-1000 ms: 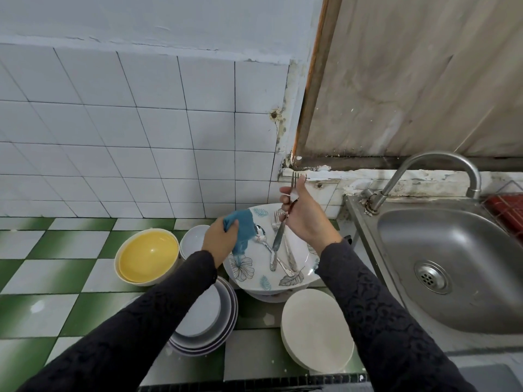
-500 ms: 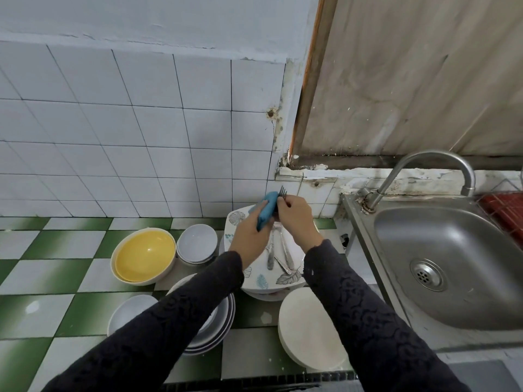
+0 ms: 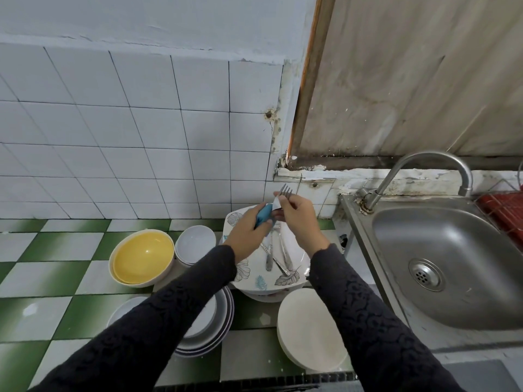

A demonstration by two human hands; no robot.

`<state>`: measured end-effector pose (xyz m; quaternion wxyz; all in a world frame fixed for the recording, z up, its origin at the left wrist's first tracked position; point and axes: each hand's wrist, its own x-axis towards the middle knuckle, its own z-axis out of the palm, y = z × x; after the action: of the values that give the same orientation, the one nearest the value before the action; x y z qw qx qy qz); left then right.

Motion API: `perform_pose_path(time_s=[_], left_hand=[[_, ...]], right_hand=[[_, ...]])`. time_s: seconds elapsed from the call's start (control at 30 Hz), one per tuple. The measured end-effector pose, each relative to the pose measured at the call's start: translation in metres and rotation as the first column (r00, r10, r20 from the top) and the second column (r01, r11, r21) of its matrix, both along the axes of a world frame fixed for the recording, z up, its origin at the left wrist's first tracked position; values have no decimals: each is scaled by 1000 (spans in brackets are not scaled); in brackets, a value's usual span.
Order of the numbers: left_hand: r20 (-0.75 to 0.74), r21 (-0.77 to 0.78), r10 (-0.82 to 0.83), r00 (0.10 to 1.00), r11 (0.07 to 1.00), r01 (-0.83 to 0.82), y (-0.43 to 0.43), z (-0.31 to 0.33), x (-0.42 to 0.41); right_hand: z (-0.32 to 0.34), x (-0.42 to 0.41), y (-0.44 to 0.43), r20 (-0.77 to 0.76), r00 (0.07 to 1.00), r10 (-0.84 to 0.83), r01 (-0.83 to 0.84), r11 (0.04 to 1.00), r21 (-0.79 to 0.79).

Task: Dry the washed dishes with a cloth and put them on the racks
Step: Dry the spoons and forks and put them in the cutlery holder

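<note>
Early stage, my read. Green-and-white checked tile worktop [image 3: 56, 250], lower left, is loaded: stacked grey plates [image 3: 223, 315], yellow plastic bowl [image 3: 143, 257], leaf-print plate [image 3: 294, 275] with loose steel cutlery [image 3: 278, 256]. Centre frame: left hand [image 3: 246, 236] grips blue cloth [image 3: 264, 215] against the steel fork [image 3: 285, 190], which right hand [image 3: 300, 219] pinches tines-up. No readable writing.

One wide camera, worn on my head.
It faces forward and down, close above my left hand [image 3: 245, 231] and right hand [image 3: 300, 219], the counter [image 3: 56, 250] and sink [image 3: 467, 244].
</note>
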<state>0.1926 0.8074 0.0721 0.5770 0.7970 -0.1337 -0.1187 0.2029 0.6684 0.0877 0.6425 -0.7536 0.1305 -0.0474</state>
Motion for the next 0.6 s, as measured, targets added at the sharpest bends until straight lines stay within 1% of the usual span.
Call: perform_pose_path(time_s=[0.07, 0.1, 0.2, 0.27, 0.33, 0.4, 0.5, 0.6], left_hand=[[-147, -73, -56, 988, 996, 46, 8, 9, 0], [-191, -77, -68, 979, 996, 54, 13, 6, 0], [-227, -76, -104, 968, 993, 89, 22, 0, 2], [-214, -67, -136, 967, 990, 124, 22, 2, 4], [-145, -14, -172, 974, 985, 172, 18, 2, 12], [-76, 51, -170, 982, 983, 174, 14, -2, 17], [-36, 109, -150, 988, 982, 153, 15, -9, 19], [-38, 129, -167, 985, 977, 171, 20, -12, 13]], right_hand=[[8, -1, -6, 35, 999, 38, -40, 997, 68], [12, -1, -10, 46, 998, 46, -50, 995, 83], [16, -1, -17, 56, 998, 42, -47, 994, 103], [11, -1, -15, 53, 998, 37, -42, 995, 92], [4, -3, -9, 45, 998, 44, -47, 995, 82], [0, -5, -3, 47, 998, 42, -46, 996, 81], [6, -1, -5, 77, 997, 13, -21, 995, 94], [13, 3, -13, 88, 996, -18, 9, 996, 94]])
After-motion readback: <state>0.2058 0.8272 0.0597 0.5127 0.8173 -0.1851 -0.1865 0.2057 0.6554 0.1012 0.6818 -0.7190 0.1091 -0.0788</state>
